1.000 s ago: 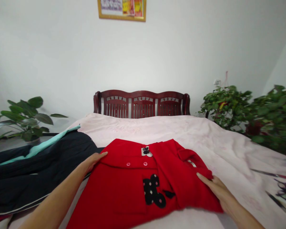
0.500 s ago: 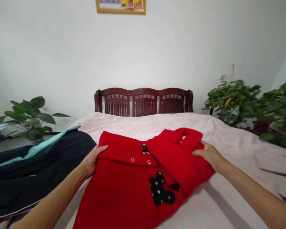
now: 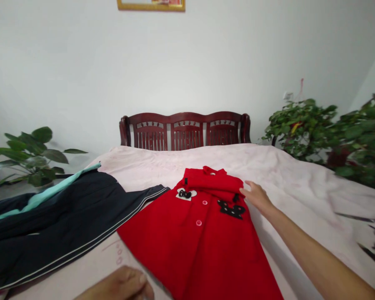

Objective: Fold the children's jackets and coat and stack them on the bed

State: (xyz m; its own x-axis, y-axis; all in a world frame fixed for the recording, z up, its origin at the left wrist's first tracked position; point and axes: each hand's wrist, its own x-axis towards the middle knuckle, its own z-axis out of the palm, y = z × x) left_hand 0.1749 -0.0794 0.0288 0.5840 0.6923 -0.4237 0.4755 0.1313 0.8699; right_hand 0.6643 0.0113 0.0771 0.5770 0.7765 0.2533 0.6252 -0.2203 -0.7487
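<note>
As the right hand point(image 3: 259, 198) holds thumb and fingers slightly apart, red coat point(image 3: 225, 250) right against their tips, left hand point(image 3: 125, 284) curled, grip unclear, dark garment point(image 3: 65, 221) beyond its knuckles

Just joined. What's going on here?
A person has a red coat spread on a pink bedspread, buttons up, with its sleeves lying across the upper part. The right hand is at the edge of the sleeves. The left hand, curled, is near the coat's lower edge; its grip is unclear. A dark garment lies to the left.
</note>
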